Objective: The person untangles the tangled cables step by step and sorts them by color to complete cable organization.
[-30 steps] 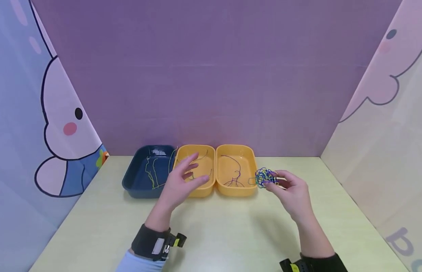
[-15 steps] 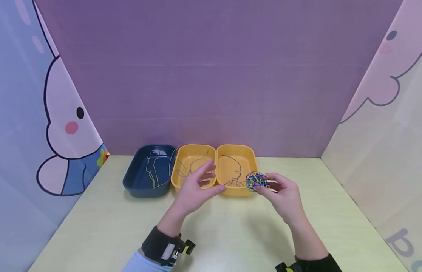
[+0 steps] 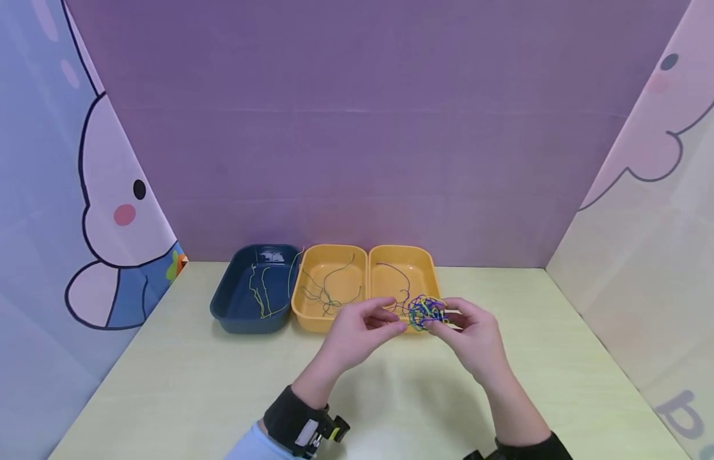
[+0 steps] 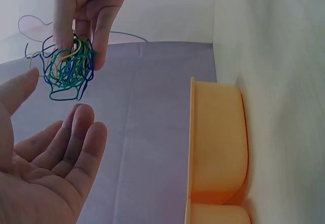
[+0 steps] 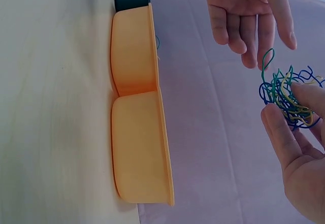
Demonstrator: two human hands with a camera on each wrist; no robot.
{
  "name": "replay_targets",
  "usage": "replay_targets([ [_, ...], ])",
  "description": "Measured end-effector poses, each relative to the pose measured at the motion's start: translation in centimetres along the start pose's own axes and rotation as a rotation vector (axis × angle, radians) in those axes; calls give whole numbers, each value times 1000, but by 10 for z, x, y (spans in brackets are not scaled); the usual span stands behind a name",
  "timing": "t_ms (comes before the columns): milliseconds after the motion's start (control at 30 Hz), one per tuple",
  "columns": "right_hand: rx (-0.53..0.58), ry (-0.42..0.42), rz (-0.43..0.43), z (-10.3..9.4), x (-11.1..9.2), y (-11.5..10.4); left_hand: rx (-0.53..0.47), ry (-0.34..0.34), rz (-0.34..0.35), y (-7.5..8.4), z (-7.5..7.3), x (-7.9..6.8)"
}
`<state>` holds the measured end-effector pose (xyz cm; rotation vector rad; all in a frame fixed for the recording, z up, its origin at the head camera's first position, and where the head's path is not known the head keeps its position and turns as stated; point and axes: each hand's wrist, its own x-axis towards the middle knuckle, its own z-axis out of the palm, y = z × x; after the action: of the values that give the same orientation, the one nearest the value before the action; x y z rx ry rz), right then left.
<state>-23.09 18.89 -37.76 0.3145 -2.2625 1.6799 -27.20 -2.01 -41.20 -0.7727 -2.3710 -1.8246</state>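
Observation:
A tangled ball of thin wires (image 3: 426,312) in blue, green and yellow is held up in front of the right yellow bin (image 3: 417,275). My right hand (image 3: 476,338) pinches it between thumb and fingers from the right side. Just to its left, my left hand (image 3: 357,335) reaches toward the tangle with fingers extended and nothing between them. In the left wrist view the left fingertips (image 4: 84,115) are close below the wire tangle (image 4: 68,69). A green loop (image 5: 268,59) sticks out of the ball toward the left hand in the right wrist view; whether they touch I cannot tell.
Three bins stand side by side at the back of the table (image 3: 161,383). The dark blue bin (image 3: 227,306) holds yellow strands, the middle yellow bin (image 3: 310,322) greenish ones, and the right bin purple-blue ones. Behind them rises a purple backdrop (image 3: 362,128).
My left hand has moved right, from over the middle bin to beside the wire tangle. The right hand has brought the tangle left and slightly down.

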Motion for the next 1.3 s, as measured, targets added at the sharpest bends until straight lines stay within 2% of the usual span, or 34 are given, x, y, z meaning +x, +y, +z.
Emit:
replay_targets([
  [367, 72, -29, -19, -1, 1, 5, 12, -9, -22, -4, -1, 0],
  [533, 109, -34, -18, -1, 4, 24, 40, 9, -31, -6, -4, -1],
  [633, 115, -34, -20, -1, 5, 32, 64, 27, -14, -6, -6, -1],
  [800, 129, -42, -32, 0, 5, 33, 85, 51, 18, -3, -9, -2],
  [1300, 134, -67, -27, -1, 5, 32, 142, 105, 28, 0, -21, -3],
])
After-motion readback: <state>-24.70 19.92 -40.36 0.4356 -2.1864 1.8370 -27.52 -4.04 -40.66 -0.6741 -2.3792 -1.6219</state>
